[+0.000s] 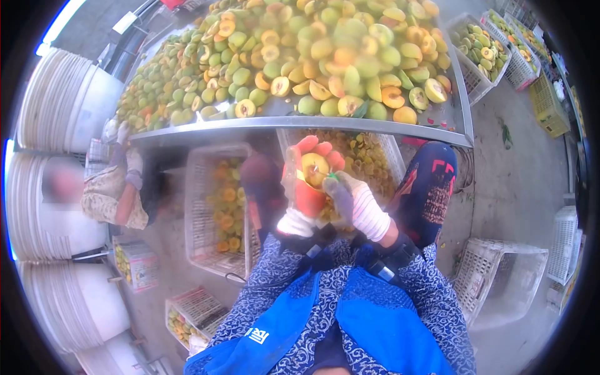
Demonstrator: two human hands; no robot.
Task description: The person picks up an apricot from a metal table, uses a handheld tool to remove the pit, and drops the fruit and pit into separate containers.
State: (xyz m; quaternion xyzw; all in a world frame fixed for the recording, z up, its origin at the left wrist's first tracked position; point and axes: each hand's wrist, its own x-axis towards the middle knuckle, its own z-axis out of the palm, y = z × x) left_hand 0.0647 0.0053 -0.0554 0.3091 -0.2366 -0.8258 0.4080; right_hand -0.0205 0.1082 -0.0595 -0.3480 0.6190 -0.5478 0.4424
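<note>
Cupping cut stone fruit (314, 166) in L hand (309, 195), gripping small green tool (330, 176) w/ R hand (361, 205), nr bench (300, 124).

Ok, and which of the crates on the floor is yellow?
The crate toward the upper right; the other crates I can make out look whitish.

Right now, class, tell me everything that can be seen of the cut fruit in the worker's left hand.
The cut fruit is small and roundish, its pale yellow cut face turned up toward the camera. A brownish centre shows, but whether that is stone or hollow is unclear. The flesh looks firm. It sits above the crates, cupped in the orange-gloved left hand. A green-handled tool in the right hand reaches its face, apparently touching it.
</note>
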